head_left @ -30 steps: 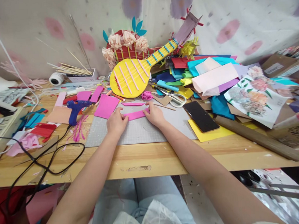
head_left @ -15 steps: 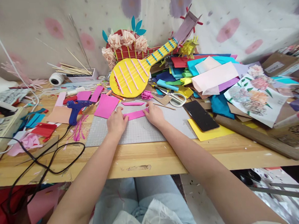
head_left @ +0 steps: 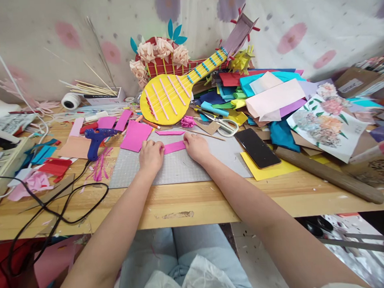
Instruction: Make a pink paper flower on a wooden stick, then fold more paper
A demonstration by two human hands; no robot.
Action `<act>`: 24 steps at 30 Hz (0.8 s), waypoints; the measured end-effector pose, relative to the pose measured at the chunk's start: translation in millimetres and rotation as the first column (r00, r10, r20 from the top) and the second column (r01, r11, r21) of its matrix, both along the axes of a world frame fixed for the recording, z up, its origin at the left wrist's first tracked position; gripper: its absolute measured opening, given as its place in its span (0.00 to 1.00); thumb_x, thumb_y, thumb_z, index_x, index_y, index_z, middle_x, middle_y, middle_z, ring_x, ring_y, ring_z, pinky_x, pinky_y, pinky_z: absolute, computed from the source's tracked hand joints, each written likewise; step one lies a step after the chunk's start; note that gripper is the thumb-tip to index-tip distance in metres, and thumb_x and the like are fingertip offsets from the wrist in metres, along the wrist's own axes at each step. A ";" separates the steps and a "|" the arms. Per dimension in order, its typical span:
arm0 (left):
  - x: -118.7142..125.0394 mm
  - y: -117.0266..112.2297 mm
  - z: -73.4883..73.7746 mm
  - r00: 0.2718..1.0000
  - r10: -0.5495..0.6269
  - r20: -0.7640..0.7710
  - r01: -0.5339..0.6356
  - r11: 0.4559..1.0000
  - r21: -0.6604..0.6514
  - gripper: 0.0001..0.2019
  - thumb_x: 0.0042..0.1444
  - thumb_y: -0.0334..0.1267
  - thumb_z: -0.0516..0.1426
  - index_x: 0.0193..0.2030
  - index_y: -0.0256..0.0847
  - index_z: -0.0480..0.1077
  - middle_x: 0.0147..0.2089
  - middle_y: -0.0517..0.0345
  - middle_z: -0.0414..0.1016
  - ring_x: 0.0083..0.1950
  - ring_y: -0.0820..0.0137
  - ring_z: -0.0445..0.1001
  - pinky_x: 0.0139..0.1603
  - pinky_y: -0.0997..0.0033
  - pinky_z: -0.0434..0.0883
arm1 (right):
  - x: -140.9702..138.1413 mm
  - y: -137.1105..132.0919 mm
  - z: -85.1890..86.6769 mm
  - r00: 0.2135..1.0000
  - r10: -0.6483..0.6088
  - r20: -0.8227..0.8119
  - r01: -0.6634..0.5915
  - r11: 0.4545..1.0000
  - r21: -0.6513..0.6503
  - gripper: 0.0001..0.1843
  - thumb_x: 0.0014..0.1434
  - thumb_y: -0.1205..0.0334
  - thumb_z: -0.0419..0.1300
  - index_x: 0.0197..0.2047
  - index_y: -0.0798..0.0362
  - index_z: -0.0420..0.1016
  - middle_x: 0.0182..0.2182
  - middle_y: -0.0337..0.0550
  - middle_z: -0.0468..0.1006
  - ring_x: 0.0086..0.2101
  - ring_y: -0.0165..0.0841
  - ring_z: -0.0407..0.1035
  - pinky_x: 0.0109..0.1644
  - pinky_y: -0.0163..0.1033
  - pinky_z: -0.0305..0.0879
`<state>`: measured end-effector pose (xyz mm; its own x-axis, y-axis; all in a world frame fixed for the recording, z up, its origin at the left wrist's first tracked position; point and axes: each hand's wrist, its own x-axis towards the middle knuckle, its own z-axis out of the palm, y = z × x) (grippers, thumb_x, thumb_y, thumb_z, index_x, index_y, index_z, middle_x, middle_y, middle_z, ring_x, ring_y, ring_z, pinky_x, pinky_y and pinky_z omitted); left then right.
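Observation:
Between my two hands a strip of magenta paper (head_left: 174, 147) is held by its ends, just over the grey cutting mat (head_left: 177, 173). My left hand (head_left: 151, 155) pinches the strip's left end with curled fingers. At the right end, my right hand (head_left: 196, 146) grips it the same way. Beyond the strip lies a narrow folded magenta piece (head_left: 170, 133). A magenta square sheet (head_left: 136, 136) rests by my left hand, and a crumpled magenta paper flower (head_left: 188, 121) sits behind my right hand.
A blue glue gun (head_left: 97, 141) with a looping black cord stands left of the mat. Scissors (head_left: 225, 125) and a black phone (head_left: 257, 148) lie to the right, near a wooden stick (head_left: 328, 174). A yellow paper lute (head_left: 165, 99) leans behind, beside piled coloured paper (head_left: 274, 95).
The fingers of both hands have curled in closer on the strip's ends. The strip now lies flatter and shows more of its face between them.

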<state>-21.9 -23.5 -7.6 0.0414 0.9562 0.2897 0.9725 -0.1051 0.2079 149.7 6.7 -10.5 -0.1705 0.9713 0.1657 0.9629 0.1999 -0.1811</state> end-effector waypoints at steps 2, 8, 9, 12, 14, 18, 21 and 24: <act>-0.1 0.3 -1.7 1.000 -0.011 0.020 0.010 1.000 0.017 0.09 0.55 0.39 0.51 0.35 0.44 0.71 0.38 0.50 0.68 0.48 0.59 0.61 0.47 0.62 0.63 | -0.4 -0.4 0.2 0.999 0.009 0.033 -0.009 1.000 -0.002 0.13 0.63 0.60 0.44 0.45 0.50 0.66 0.39 0.46 0.75 0.41 0.39 0.65 0.42 0.39 0.56; 6.5 -3.1 1.8 0.999 0.011 0.037 -0.013 0.999 0.049 0.12 0.52 0.48 0.54 0.34 0.43 0.71 0.41 0.48 0.66 0.51 0.57 0.59 0.52 0.59 0.61 | -3.7 -4.6 -2.0 1.000 0.004 0.014 -0.004 0.999 0.047 0.20 0.63 0.51 0.40 0.48 0.53 0.65 0.40 0.51 0.74 0.43 0.40 0.64 0.46 0.42 0.55; 8.1 -3.8 2.9 0.999 0.019 0.032 -0.020 0.999 0.038 0.13 0.51 0.49 0.54 0.34 0.43 0.71 0.41 0.48 0.65 0.51 0.57 0.59 0.52 0.58 0.60 | -4.4 -5.9 -2.3 1.000 0.002 0.004 -0.002 0.998 0.055 0.21 0.63 0.49 0.42 0.48 0.53 0.65 0.41 0.51 0.74 0.43 0.41 0.63 0.46 0.43 0.55; 11.1 -4.4 4.4 0.999 0.035 0.026 -0.035 0.999 0.024 0.13 0.51 0.50 0.53 0.34 0.43 0.70 0.41 0.49 0.65 0.52 0.57 0.59 0.53 0.58 0.60 | -6.4 -9.4 -2.5 1.000 -0.008 -0.009 0.009 0.998 0.069 0.22 0.61 0.48 0.45 0.48 0.55 0.65 0.41 0.53 0.73 0.45 0.42 0.62 0.47 0.44 0.55; 11.7 -3.9 3.9 0.999 0.035 0.025 -0.036 0.999 0.032 0.13 0.51 0.50 0.53 0.34 0.42 0.70 0.41 0.48 0.65 0.51 0.57 0.59 0.53 0.58 0.60 | -7.8 -11.3 -2.4 1.000 -0.022 -0.007 0.022 0.997 0.076 0.23 0.59 0.46 0.47 0.48 0.55 0.65 0.41 0.53 0.73 0.45 0.43 0.62 0.47 0.45 0.56; 10.8 -2.4 1.6 0.999 0.028 0.043 -0.030 0.998 0.058 0.15 0.49 0.51 0.55 0.34 0.42 0.70 0.41 0.48 0.64 0.51 0.57 0.59 0.53 0.59 0.60 | -11.1 -14.2 -2.2 0.999 -0.045 0.009 0.044 0.995 0.089 0.32 0.54 0.38 0.48 0.49 0.57 0.65 0.42 0.55 0.71 0.46 0.46 0.61 0.47 0.47 0.56; 10.2 -2.0 1.0 0.998 0.025 0.054 -0.029 0.998 0.063 0.15 0.47 0.52 0.56 0.34 0.42 0.69 0.40 0.48 0.64 0.50 0.57 0.59 0.53 0.59 0.59 | -11.8 -15.0 -2.2 0.999 -0.041 0.016 0.039 0.994 0.098 0.32 0.53 0.38 0.50 0.49 0.57 0.65 0.42 0.55 0.71 0.46 0.46 0.61 0.47 0.48 0.57; 9.9 -2.3 1.5 0.998 0.029 0.058 -0.031 0.998 0.047 0.15 0.47 0.52 0.57 0.34 0.43 0.69 0.41 0.48 0.65 0.50 0.57 0.59 0.52 0.59 0.59 | -6.8 -12.8 -1.1 1.000 -0.031 0.007 0.030 0.996 0.085 0.24 0.57 0.47 0.50 0.48 0.56 0.66 0.42 0.54 0.71 0.46 0.45 0.60 0.46 0.47 0.58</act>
